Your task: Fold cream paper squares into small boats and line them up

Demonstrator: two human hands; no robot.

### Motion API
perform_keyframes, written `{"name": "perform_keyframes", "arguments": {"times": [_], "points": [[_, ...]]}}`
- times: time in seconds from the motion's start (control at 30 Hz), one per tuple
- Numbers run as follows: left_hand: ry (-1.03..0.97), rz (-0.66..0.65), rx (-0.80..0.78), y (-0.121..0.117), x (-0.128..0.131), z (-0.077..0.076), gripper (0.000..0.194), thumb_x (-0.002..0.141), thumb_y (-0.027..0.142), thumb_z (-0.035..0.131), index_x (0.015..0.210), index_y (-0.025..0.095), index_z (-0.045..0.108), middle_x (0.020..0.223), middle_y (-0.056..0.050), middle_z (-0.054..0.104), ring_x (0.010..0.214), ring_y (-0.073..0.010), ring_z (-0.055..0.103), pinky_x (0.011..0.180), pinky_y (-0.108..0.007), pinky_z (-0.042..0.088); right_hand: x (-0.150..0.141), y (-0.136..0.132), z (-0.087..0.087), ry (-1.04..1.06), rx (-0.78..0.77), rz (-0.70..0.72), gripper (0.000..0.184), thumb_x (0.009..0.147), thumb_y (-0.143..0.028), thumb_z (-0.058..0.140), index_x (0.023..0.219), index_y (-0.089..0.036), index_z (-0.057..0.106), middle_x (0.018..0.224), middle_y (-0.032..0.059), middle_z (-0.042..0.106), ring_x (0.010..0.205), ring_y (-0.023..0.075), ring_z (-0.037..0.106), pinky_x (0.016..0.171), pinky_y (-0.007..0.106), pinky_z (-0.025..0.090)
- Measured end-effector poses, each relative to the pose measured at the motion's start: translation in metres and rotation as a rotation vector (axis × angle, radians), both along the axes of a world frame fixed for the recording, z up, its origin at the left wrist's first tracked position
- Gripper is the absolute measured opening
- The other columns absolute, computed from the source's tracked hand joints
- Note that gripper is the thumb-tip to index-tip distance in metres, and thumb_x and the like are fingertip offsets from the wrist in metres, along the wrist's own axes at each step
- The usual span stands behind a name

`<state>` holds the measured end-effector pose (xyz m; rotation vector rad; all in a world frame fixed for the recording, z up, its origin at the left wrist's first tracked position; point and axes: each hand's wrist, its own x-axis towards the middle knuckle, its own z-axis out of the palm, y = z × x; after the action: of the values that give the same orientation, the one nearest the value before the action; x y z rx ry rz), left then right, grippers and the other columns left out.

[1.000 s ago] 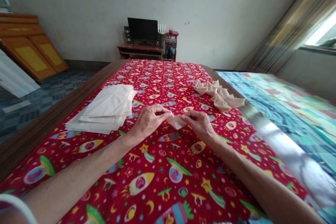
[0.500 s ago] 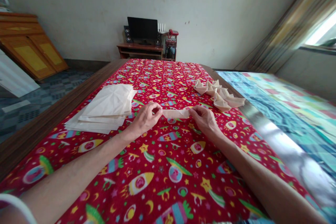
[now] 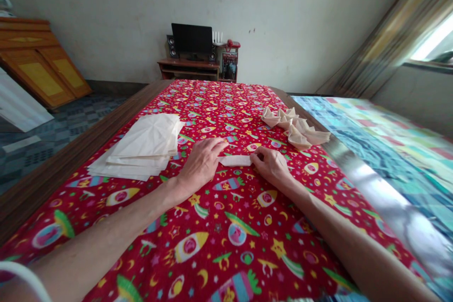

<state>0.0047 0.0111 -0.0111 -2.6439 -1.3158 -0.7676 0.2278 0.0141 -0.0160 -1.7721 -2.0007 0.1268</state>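
A narrow strip of folded white paper [image 3: 236, 161] lies between my two hands, low over the red patterned cloth. Its left end has a slanted corner and runs in under my left hand [image 3: 201, 163], which keeps hold of it near the thumb while the upper fingers reach forward over it. At the other end, my right hand [image 3: 272, 164] pinches the strip between thumb and curled fingers. To the left sits a stack of creased white paper sheets [image 3: 145, 137]. On the right are several pointed folded paper pieces [image 3: 300, 134], clustered together.
The red cloth [image 3: 233, 222] covers a long table with a dark wooden edge [image 3: 42, 181] on the left. Beyond its far end stand a monitor [image 3: 192, 38] and speakers on a small desk. A bed with a checked cover [image 3: 371, 141] adjoins the right side.
Both hands have brought the paper strip slightly nearer and lower. My left hand has gone from a fingertip pinch to a flatter pose with fingers stretched forward; the right fingers curl more.
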Motion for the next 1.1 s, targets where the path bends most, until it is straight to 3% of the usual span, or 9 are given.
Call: {"name": "perform_keyframes", "arguments": {"times": [0.13, 0.33, 0.43, 0.5, 0.6, 0.63, 0.7, 0.83, 1.1], "points": [[0.169, -0.254, -0.051, -0.013, 0.009, 0.001, 0.052, 0.085, 0.003, 0.035, 0.134, 0.019, 0.042, 0.143, -0.003, 0.041, 0.138, -0.0190, 0.024, 0.113, -0.041, 0.018, -0.001, 0.000, -0.003, -0.037, 0.025, -0.001, 0.023, 0.084, -0.037, 0.048, 0.075, -0.022, 0.062, 0.067, 0.0013, 0.064, 0.062, 0.0148, 0.056, 0.054, 0.024, 0.029], [0.204, -0.232, -0.159, -0.024, 0.016, -0.007, 0.046, 0.094, 0.024, 0.032, 0.139, 0.015, 0.035, 0.146, -0.008, 0.036, 0.137, -0.0191, 0.028, 0.113, -0.041, 0.018, 0.001, -0.003, -0.004, -0.109, 0.084, 0.011, 0.022, 0.086, -0.034, 0.048, 0.082, -0.020, 0.064, 0.069, 0.0027, 0.065, 0.064, 0.0156, 0.058, 0.057, 0.024, 0.033], [0.214, -0.215, -0.176, -0.025, 0.016, -0.007, 0.046, 0.097, 0.033, 0.029, 0.139, 0.016, 0.035, 0.147, -0.007, 0.034, 0.137, -0.0195, 0.028, 0.114, -0.042, 0.016, 0.000, -0.010, 0.001, -0.172, 0.177, 0.047, 0.019, 0.086, -0.028, 0.049, 0.090, -0.018, 0.065, 0.082, 0.0067, 0.067, 0.073, 0.0181, 0.060, 0.063, 0.026, 0.040], [0.218, -0.220, -0.185, -0.025, 0.015, -0.005, 0.045, 0.097, 0.034, 0.029, 0.138, 0.017, 0.036, 0.147, -0.007, 0.035, 0.137, -0.0197, 0.029, 0.114, -0.043, 0.016, -0.002, -0.018, 0.005, -0.228, 0.285, 0.135, 0.021, 0.087, -0.022, 0.048, 0.098, -0.016, 0.065, 0.099, 0.0110, 0.066, 0.086, 0.0217, 0.060, 0.071, 0.030, 0.044], [0.218, -0.243, -0.175, -0.025, 0.015, -0.004, 0.042, 0.097, 0.033, 0.031, 0.135, 0.018, 0.040, 0.143, -0.008, 0.041, 0.136, -0.0200, 0.031, 0.113, -0.043, 0.018, -0.010, -0.032, 0.006, -0.261, 0.361, 0.436, 0.031, 0.091, -0.018, 0.040, 0.113, -0.016, 0.061, 0.121, 0.0121, 0.060, 0.108, 0.0240, 0.055, 0.088, 0.037, 0.045], [0.220, -0.246, -0.167, -0.025, 0.015, -0.004, 0.041, 0.097, 0.033, 0.032, 0.133, 0.018, 0.042, 0.142, -0.008, 0.042, 0.135, -0.0200, 0.032, 0.113, -0.043, 0.018, -0.012, -0.036, 0.005, -0.264, 0.329, 0.547, 0.034, 0.093, -0.018, 0.038, 0.121, -0.015, 0.057, 0.127, 0.0118, 0.057, 0.117, 0.0234, 0.051, 0.096, 0.038, 0.042], [0.238, -0.243, -0.159, -0.025, 0.014, -0.003, 0.040, 0.096, 0.032, 0.032, 0.132, 0.017, 0.044, 0.140, -0.010, 0.045, 0.133, -0.0200, 0.035, 0.112, -0.042, 0.020, -0.015, -0.042, 0.003, -0.254, 0.249, 0.636, 0.041, 0.095, -0.023, 0.035, 0.133, -0.012, 0.046, 0.137, 0.0124, 0.048, 0.129, 0.0221, 0.040, 0.106, 0.040, 0.035], [0.280, -0.207, -0.183, -0.026, 0.011, 0.000, 0.043, 0.096, 0.033, 0.031, 0.134, 0.014, 0.043, 0.142, -0.010, 0.043, 0.134, -0.0203, 0.034, 0.111, -0.039, 0.023, -0.008, -0.044, -0.001, -0.275, 0.072, 0.650, 0.059, 0.096, -0.040, 0.034, 0.144, -0.007, 0.026, 0.148, 0.0150, 0.028, 0.138, 0.0230, 0.025, 0.110, 0.043, 0.030], [0.253, -0.168, -0.154, -0.027, 0.008, -0.001, 0.042, 0.096, 0.030, 0.034, 0.135, 0.019, 0.043, 0.143, -0.004, 0.041, 0.133, -0.0176, 0.035, 0.110, -0.035, 0.025, 0.003, -0.041, 0.002, -0.324, 0.029, 0.638, 0.055, 0.096, -0.039, 0.033, 0.142, -0.008, 0.032, 0.146, 0.0130, 0.031, 0.136, 0.0242, 0.026, 0.112, 0.047, 0.028]]}}
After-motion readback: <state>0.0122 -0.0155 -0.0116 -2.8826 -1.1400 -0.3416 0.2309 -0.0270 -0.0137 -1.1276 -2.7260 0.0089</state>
